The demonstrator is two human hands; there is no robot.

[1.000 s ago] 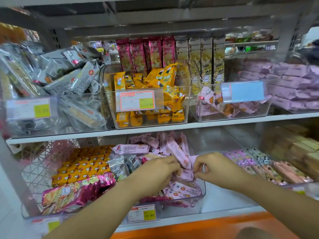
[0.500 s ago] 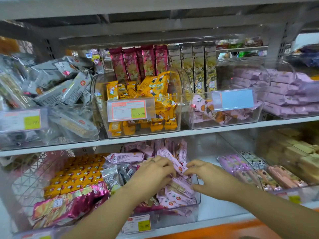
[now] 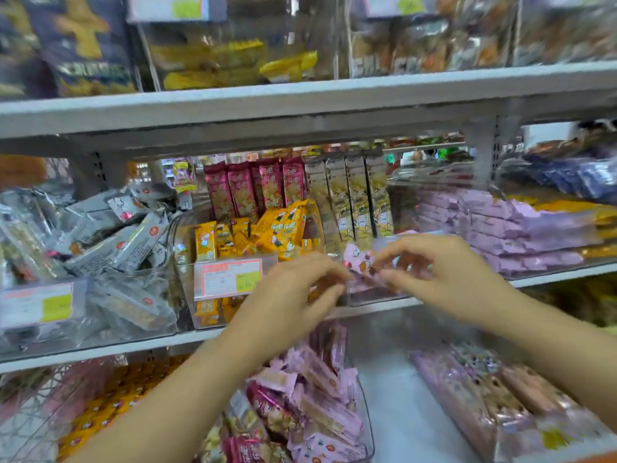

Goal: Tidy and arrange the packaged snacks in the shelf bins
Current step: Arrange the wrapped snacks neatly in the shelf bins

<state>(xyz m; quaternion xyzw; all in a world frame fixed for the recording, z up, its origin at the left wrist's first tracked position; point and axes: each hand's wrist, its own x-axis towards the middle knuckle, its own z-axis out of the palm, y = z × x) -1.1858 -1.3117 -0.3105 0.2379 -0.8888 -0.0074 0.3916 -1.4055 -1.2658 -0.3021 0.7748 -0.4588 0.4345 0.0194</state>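
Both hands are raised to the middle shelf, at a clear bin that holds pink cartoon-print snack packets. My right hand pinches one pink packet at the bin's front with its fingertips. My left hand has curled fingers whose tips reach the packet's left edge; motion blur hides whether they grip it. Below my arms, the lower bin holds a heap of pink and magenta packets.
A clear bin of yellow packets with a price tag stands left of my hands. A bin of grey packets is further left. Lilac packs are stacked on the right. Upright boxes stand behind.
Both hands have left the lower pink-packet bin and risen to the middle shelf bin. The camera has tilted upward, so the top shelf now shows.
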